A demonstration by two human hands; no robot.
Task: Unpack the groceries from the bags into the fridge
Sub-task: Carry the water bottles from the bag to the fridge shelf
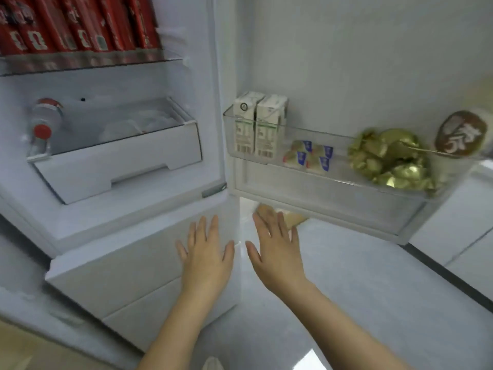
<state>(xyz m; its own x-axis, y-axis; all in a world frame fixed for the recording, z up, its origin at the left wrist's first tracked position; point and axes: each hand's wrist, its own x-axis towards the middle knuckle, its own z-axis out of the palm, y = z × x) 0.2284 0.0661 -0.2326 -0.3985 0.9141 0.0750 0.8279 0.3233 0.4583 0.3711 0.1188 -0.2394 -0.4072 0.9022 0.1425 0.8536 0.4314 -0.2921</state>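
Observation:
The fridge stands open in front of me. My left hand and my right hand are stretched out side by side below the open compartment, fingers straight and spread, holding nothing. The clear door shelf carries two milk cartons, several small wrapped packets, gold foil-wrapped items and a brown-lidded tub. Inside, red cartons line the upper shelf, a bottle lies beside a white crisper drawer. No grocery bag is in view.
White lower fridge drawers sit under my left hand. The open door swings out to the right over a pale tiled floor. A tan object lies on the floor under the door shelf. White cabinets stand at right.

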